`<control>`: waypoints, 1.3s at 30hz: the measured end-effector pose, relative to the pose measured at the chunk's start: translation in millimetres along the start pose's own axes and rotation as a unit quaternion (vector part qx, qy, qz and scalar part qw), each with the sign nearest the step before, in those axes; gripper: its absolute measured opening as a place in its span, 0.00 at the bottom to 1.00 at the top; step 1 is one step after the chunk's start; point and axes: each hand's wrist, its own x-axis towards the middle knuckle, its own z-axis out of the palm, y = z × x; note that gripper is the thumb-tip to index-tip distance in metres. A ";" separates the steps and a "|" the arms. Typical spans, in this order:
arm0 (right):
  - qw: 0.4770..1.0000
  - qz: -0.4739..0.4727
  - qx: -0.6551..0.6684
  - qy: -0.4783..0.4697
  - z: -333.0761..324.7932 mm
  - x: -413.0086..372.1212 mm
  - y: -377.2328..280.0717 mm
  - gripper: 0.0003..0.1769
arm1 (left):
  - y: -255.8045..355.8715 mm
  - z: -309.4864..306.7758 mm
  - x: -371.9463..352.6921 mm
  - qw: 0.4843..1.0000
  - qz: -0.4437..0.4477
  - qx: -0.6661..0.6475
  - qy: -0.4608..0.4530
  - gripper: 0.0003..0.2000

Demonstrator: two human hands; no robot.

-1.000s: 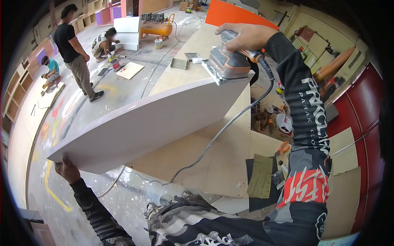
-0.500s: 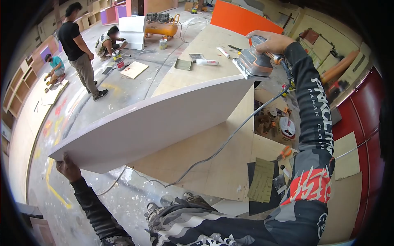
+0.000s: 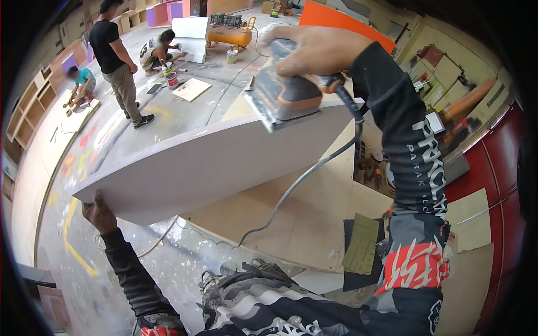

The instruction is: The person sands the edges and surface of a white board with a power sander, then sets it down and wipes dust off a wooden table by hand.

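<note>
A long whitish board [image 3: 224, 168] stands on edge across the plywood table [image 3: 269, 207], its curved upper edge running from lower left to upper right. At its near left corner, my left hand [image 3: 99, 215] grips the board, thumb on the face turned to me. My right hand [image 3: 319, 47] is wrapped over the top of a grey and orange electric sander [image 3: 291, 96]. The sander is tilted, and its flat pad overlaps the board's upper edge in this view. From the sander's back a grey cord [image 3: 305, 178] loops down over the table.
Sandpaper sheets [image 3: 361, 241] lie at the table's near right. An orange panel [image 3: 342, 25] stands at the far end. Beyond, a person in black [image 3: 112, 50] stands, and two others crouch. An orange air compressor [image 3: 231, 36] and paint cans [image 3: 171, 80] are on the floor.
My right hand has brought the sander leftward and closer to me, from the board's far end toward its middle. My left hand keeps its grip on the corner. The view has shifted slightly.
</note>
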 end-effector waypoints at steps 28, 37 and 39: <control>0.977 -0.207 -0.003 -0.047 -16.9 -19.6 -91.1 0.31 | 6.2 12.9 -6.2 1.000 -0.021 -0.019 0.012 0.14; 0.998 0.045 -0.040 -0.006 13.2 3.3 35.5 0.37 | 11.6 18.4 -8.2 1.000 -0.015 0.002 0.017 0.15; 0.997 0.050 -0.051 0.010 10.9 -1.9 91.6 0.36 | 14.2 19.9 -7.9 0.999 -0.017 -0.013 0.023 0.15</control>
